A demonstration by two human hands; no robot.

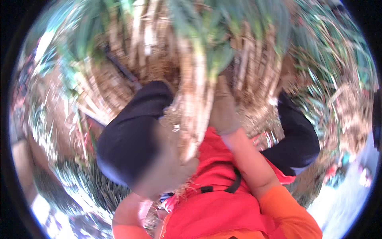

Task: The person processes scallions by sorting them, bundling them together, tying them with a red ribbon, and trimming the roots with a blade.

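Note:
A bunch of long green onions [193,87] stands almost upright in front of me, white stalks below and green leaves above. Round its lower root end is my left hand [173,169], in a pale, dirty glove and closed on the stalks. My right hand [224,107], in a brownish glove, grips the bunch along its right side; its fingertips are partly hidden behind the stalks. Motion blurs both hands and the bunch.
More onion bunches [254,59] stand just beyond, and another bunch [93,91] leans at the left. A dark bar-like thing [121,67] lies by my left knee [135,115]. Loose onion leaves [334,47] cover the right side. My lap has a red apron [219,199].

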